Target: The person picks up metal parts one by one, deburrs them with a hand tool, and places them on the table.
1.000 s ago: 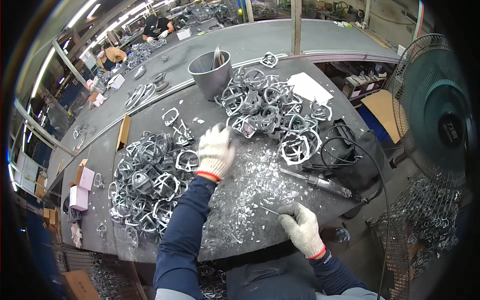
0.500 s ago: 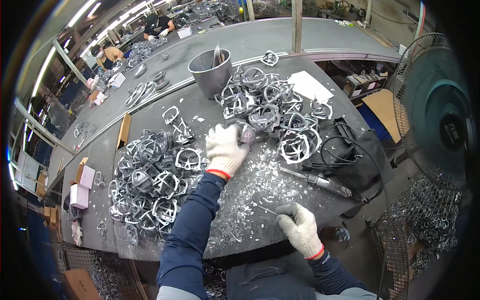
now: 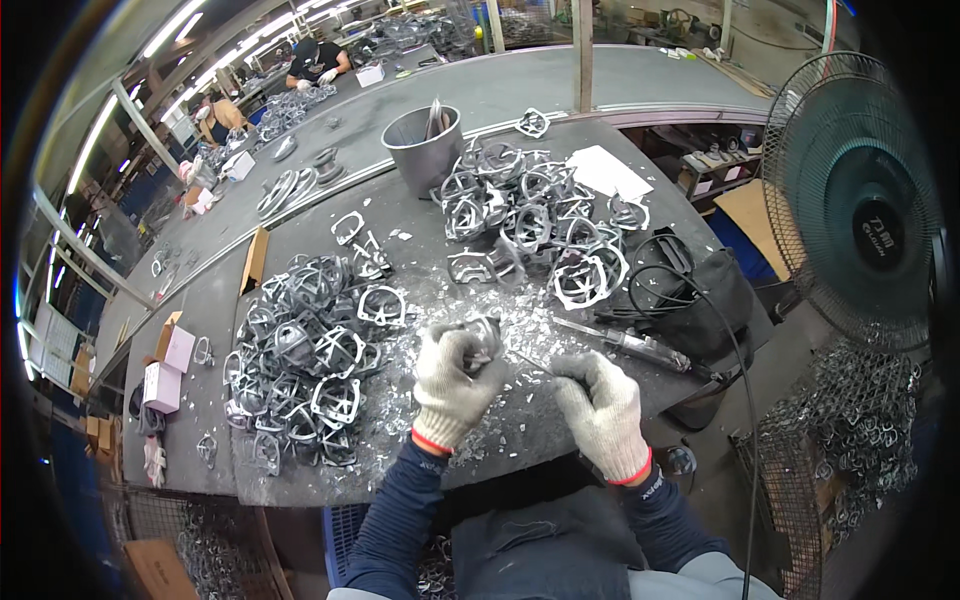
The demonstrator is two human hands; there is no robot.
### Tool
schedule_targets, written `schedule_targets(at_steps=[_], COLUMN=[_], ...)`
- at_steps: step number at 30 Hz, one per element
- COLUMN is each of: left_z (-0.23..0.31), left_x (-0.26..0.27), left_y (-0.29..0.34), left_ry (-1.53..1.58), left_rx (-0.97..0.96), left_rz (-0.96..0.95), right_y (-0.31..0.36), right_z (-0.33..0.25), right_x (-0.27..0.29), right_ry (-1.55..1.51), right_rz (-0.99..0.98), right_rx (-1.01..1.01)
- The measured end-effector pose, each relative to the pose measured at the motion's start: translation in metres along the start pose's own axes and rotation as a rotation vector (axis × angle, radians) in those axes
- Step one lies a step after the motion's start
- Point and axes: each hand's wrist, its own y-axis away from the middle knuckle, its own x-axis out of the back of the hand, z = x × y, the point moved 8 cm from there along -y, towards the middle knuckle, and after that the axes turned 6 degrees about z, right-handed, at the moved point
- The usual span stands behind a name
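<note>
My left hand [image 3: 452, 385], in a white knit glove, is closed around a grey metal ring-shaped casting [image 3: 482, 335] held just above the workbench [image 3: 420, 255]. My right hand [image 3: 602, 410], also gloved, grips a thin metal hand tool [image 3: 532, 364] whose tip points at the casting. Both hands sit close together at the near edge, over a litter of silver metal shavings [image 3: 520, 420]. A heap of similar castings [image 3: 310, 350] lies to the left, and another heap [image 3: 530, 205] lies farther back.
A grey bucket [image 3: 422, 150] with tools stands at the back of the bench. A power tool [image 3: 625, 343], black cable [image 3: 672, 280] and black bag [image 3: 700, 305] lie at right. A standing fan [image 3: 855, 210] is at far right. Small boxes [image 3: 168, 365] sit at left. Other people [image 3: 315, 62] work behind.
My left hand reached to the far pile, took one casting and drew it back toward me. My right hand rose from the bench edge and brought its tool up to the casting.
</note>
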Motion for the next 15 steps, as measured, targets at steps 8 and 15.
schedule_targets(at_steps=[8,15], left_z=[0.017,0.029], left_x=[0.020,0.023], left_y=[0.038,0.035], left_ry=[0.124,0.134], left_rx=[0.337,0.406], left_rz=[0.015,-0.042], right_y=[0.002,0.013], right_z=[-0.054,-0.061], right_x=[-0.037,-0.035], right_ry=[0.171,0.209], right_rz=[-0.073,-0.075], right_rx=[0.345,0.360])
